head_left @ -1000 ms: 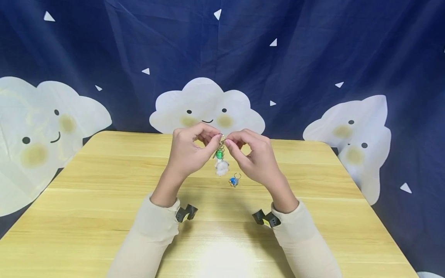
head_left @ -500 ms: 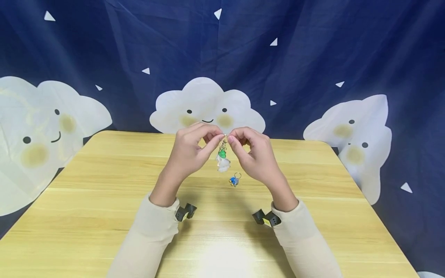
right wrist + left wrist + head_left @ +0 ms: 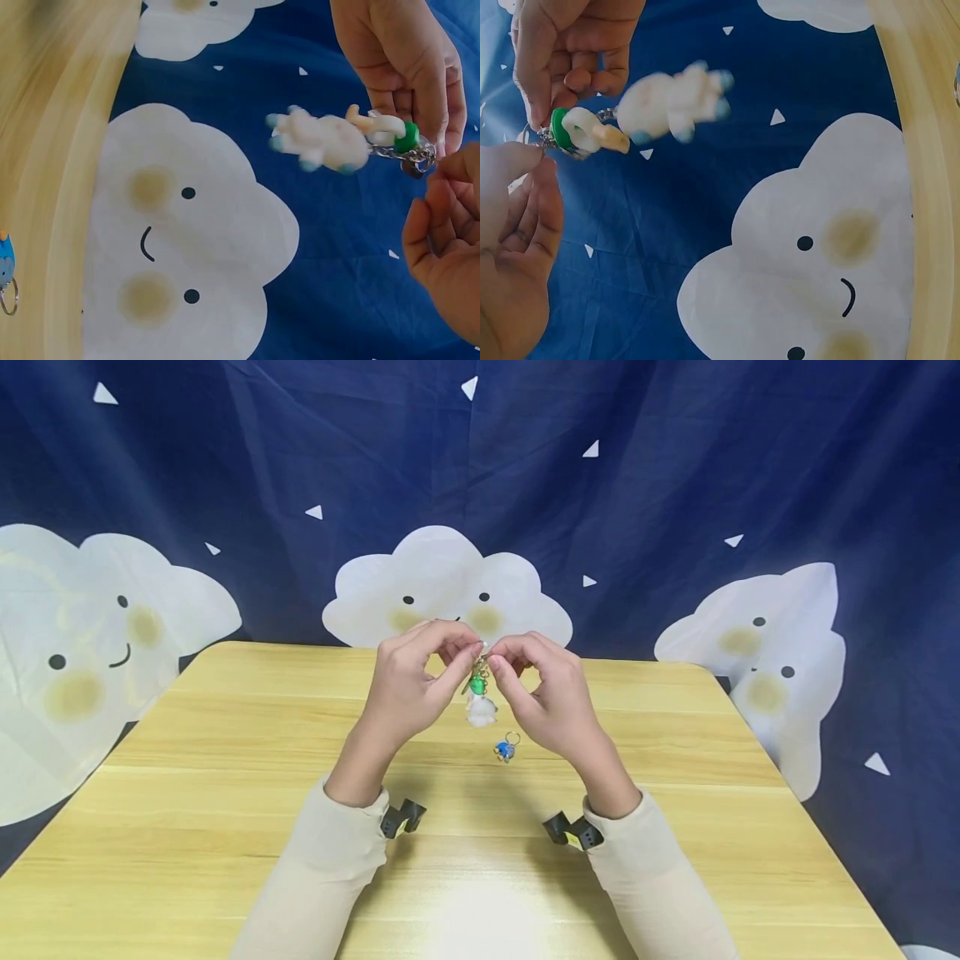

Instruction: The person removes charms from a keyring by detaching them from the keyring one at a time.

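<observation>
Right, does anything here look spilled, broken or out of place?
Nothing stands out. The white figurine charm and green-topped charm hang between the left hand and right hand; the blue figurine keychain lies on the wooden table with its ring. Any fine wear is too small to tell.

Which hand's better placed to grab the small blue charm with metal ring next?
Right hand, probably: in the head view, the small blue charm lies nearer it than the left hand.

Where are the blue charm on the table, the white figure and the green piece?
Blue charm [image 3: 502,749]: head view, its body.
White figure [image 3: 331,142]: right wrist view, its torso.
Green piece [image 3: 407,137]: right wrist view, its middle.
</observation>
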### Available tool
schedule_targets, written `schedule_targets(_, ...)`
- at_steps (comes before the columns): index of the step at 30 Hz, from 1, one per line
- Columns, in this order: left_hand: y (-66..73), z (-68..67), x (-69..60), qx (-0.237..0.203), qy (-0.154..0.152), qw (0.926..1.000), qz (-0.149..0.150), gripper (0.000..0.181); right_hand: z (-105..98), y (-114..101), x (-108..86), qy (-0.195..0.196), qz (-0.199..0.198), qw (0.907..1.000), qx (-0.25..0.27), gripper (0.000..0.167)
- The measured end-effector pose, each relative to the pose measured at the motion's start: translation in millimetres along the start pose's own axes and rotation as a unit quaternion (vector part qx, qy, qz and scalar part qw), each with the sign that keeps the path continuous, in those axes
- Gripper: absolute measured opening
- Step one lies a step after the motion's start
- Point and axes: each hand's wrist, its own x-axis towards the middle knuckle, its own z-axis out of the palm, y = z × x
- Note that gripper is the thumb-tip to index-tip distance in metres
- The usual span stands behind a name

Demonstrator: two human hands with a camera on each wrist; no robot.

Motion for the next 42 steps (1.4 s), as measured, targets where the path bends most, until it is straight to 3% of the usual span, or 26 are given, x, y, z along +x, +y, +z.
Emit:
schedule_targets(4, -0.3, -0.5, 0.2, -0.01, 0.002, 0.9999, -0.002, 0.004, 0.6, -0.9, 0.3, 0.006, 0.001, 1.0, -0.001, 0.004)
schedule_targets(12, 0.0, -0.4, 0.1, -0.055, 0.02, 0.9973, -0.046, 0.004, 4.5, -1.8, -0.4, 0.008, -0.016, 0.9998, 0.012, 0.007)
schedule_targets(19, 0.7, -0.6, 0.1, -0.058, 0.026, 0.997, -0.045, 0.006, 7.6, -3.8, 0.1, 0.019, -0.026, 0.9994, 0.013, 0.01)
schedule_targets(32, 0.2, -2.0, 1.4, -0.04, 0.019, 0.9989, -0.014, 0.004, 6.6, -3.9, -1.3, -0.003, 0.045, 0.9953, 0.086, 0.004)
schedule_targets(42, -0.7, -1.3, 0.0, -0.073, 0.011, 0.9964, -0.041, 0.007, 6.8, -4.8, -1.6, -0.004, 0.053, 0.9936, 0.1, 0.004)
